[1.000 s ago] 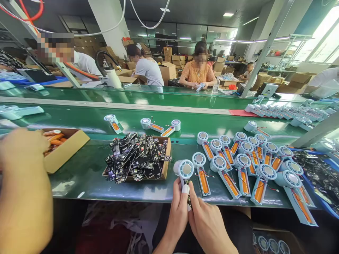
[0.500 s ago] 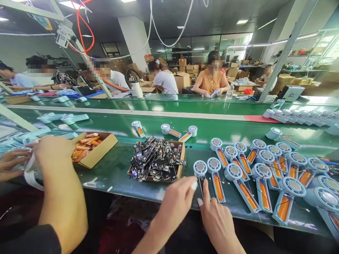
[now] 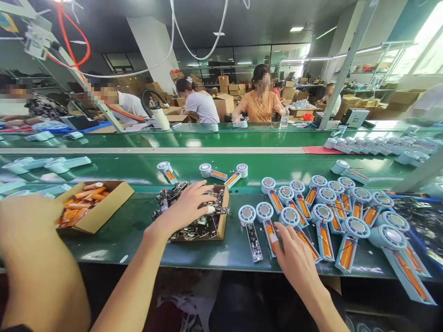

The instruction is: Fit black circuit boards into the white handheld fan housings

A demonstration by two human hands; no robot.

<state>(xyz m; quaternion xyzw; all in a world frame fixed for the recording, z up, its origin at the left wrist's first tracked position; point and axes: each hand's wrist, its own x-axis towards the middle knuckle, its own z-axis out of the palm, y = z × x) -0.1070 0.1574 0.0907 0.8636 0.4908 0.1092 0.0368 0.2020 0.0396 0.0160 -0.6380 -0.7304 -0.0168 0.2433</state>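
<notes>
My left hand (image 3: pixel 185 205), fingers apart, is over a cardboard box heaped with black circuit boards (image 3: pixel 199 230). Nothing shows in its grasp. My right hand (image 3: pixel 290 244) reaches to a light blue fan unit (image 3: pixel 265 210) with an orange battery in its handle; its fingertips are at the handle, and whether they grip it is unclear. Just left of that lies a fan unit (image 3: pixel 247 214) with a black circuit board (image 3: pixel 254 242) in its handle, touched by neither hand. Several more fan units with orange batteries (image 3: pixel 325 240) lie to the right.
A cardboard box of orange batteries (image 3: pixel 100 214) stands at the left, beside a co-worker's arm (image 3: pixel 41 258). Three fan units lie on the green belt (image 3: pixel 287 161) beyond. A blue tray of black parts (image 3: pixel 422 221) is at the far right. People sit across the line.
My left hand has moved left from the fan unit to the circuit board box and spread its fingers. My right hand has left the board-fitted unit for its neighbour. The view has shifted right.
</notes>
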